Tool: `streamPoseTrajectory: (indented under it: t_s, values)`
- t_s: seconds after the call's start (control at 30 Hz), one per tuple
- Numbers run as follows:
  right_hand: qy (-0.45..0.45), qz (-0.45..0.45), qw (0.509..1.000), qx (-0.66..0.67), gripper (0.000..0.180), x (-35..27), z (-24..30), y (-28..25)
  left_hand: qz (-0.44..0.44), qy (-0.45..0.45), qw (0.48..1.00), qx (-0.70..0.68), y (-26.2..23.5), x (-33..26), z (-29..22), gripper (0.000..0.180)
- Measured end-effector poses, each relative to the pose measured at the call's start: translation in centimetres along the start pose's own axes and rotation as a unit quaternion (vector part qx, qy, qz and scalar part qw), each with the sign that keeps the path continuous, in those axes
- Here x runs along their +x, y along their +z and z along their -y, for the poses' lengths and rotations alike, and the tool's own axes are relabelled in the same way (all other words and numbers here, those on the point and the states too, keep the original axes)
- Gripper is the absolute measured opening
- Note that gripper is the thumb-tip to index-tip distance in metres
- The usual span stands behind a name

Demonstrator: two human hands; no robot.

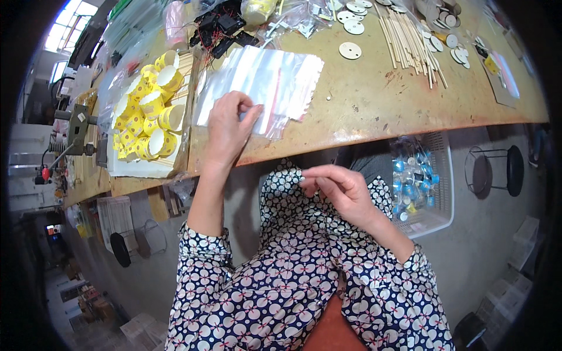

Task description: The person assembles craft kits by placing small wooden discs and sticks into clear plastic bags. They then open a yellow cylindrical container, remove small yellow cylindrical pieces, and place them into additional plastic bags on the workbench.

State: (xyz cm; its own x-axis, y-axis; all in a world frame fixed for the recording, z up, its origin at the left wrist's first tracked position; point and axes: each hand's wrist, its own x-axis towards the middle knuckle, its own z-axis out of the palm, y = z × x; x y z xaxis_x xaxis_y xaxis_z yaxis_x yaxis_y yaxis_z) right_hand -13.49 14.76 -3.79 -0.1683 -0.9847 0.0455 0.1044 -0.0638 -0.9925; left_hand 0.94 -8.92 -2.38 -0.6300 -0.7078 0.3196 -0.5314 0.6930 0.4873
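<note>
My left hand [231, 126] rests on a stack of clear zip bags [293, 82] near the table's front edge. Its fingers curl in toward the thumb; whether a bag is pinched between them is hidden. Over my lap, just off the table edge, hovers my right hand [344, 193]. Thumb and forefinger come together there in a pinch, and anything between them is too small to make out. Beside my left hand, a shallow box [183, 137] holds several yellow patterned paper cups [151, 104] and thin wooden sticks.
Wooden rods [404, 44] and pale round discs [350, 51] lie across the back right. Black battery holders [225, 26] with red wires sit at the back. Below the table, a white basket [446, 193] contains small blue-and-white parts [414, 181]. A stool [514, 171] stands farther right.
</note>
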Motion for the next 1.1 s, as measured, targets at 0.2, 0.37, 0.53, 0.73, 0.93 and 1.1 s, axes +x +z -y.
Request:
streamPoseTrajectory:
  t_s: [0.2,0.37,0.53,0.73,0.93,1.1]
  values:
    - [-0.293,-0.111,0.811,-0.494,0.042,8.3,2.5,0.0,-0.076,0.068,0.994,0.023,1.7,0.1,-1.6,0.034]
    - [-0.218,-0.080,0.763,-0.604,0.054,10.7,-0.8,-1.3,-0.060,0.019,0.998,0.024,1.6,0.3,-1.2,0.027]
    - [-0.211,-0.082,0.774,-0.591,0.053,10.5,-0.8,-1.2,-0.069,0.017,0.997,0.031,2.0,0.5,-1.0,0.017]
    - [-0.205,-0.088,0.788,-0.573,0.053,10.7,-1.1,-1.1,-0.113,-0.079,0.972,-0.188,2.3,0.4,1.9,0.016]
    - [-0.196,-0.088,0.785,-0.582,0.054,10.9,-1.3,-1.2,-0.069,-0.027,0.996,-0.040,2.0,0.4,1.1,0.013]
    - [-0.181,-0.085,0.791,-0.578,0.056,11.0,-1.5,-1.1,-0.186,-0.110,0.945,-0.244,1.4,0.2,1.9,0.015]
